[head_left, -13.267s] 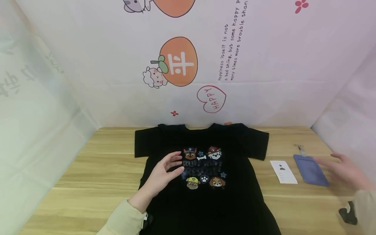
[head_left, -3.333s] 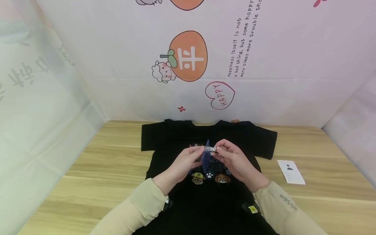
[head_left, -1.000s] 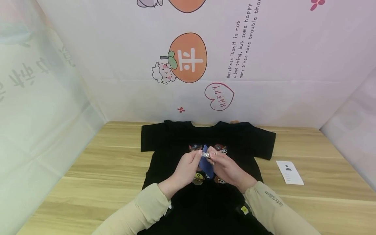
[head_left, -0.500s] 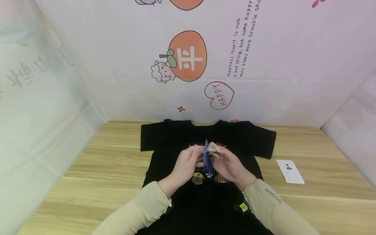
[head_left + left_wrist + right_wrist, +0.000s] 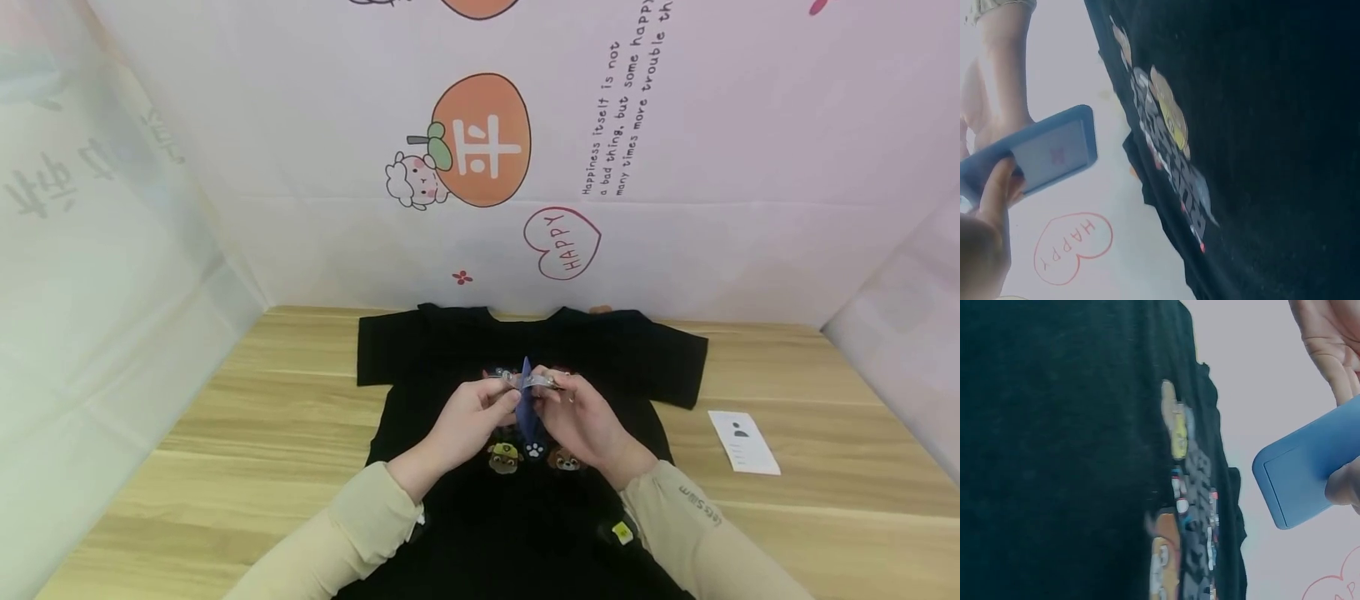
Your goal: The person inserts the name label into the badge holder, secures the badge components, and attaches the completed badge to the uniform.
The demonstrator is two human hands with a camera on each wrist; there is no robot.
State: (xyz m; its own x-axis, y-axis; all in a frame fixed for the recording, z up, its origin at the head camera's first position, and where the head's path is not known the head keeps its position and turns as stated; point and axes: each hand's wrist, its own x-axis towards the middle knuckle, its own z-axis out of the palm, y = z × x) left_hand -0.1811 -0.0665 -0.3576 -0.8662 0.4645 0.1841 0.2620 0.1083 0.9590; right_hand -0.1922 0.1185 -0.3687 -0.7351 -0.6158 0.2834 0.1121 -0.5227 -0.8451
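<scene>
Badge holder [image 5: 1304, 469] in both hands, strap under work

Position: holder held off the table [image 5: 247, 433], edge-on to the head view, over the chest print of the black shirt [image 5: 540, 525]. Clear strap [image 5: 538, 381] crosses near its top edge and shows on both sides.

Left hand [image 5: 461, 425]: fingers bent, nearly closed, gripping the holder beside the strap's left end; a digit lies over the clear window [image 5: 1050, 156]. Right hand [image 5: 596, 429]: fingers curled in, holding at the strap's right end, one digit against the blue back.

White card [image 5: 745, 442] lies on the table, right of the shirt, apart from both hands.

Handling, my judgement: keep the holder firm in one hand, strap flat and untwisted; bring any fastener halves square before pinching hard. Light grip on the window, lest it bow. Whether the strap is fastened I cannot tell; fingers cover too much.
</scene>
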